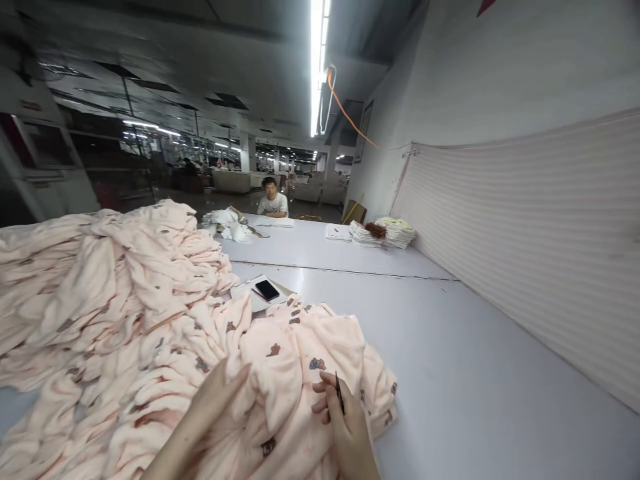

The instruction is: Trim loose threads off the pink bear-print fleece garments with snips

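A soft, pale pink plush fabric with small printed bear figures lies bunched before me. At its left part, my left hand is closed on a fold, its fingertips partly sunk in the cloth. Over the right part, my right hand has its fingers curled round a slim dark pointed tool, which sticks up between thumb and forefinger; its exact kind is too small to tell. That hand's fingertips are close to a printed bear on the fabric.
A big heap of the same pink cloth covers the table's left. Beyond my fabric, a phone lies on papers. Folded stacks and white scraps rest on the far table, where a person leans. A striped cloth hangs at right.
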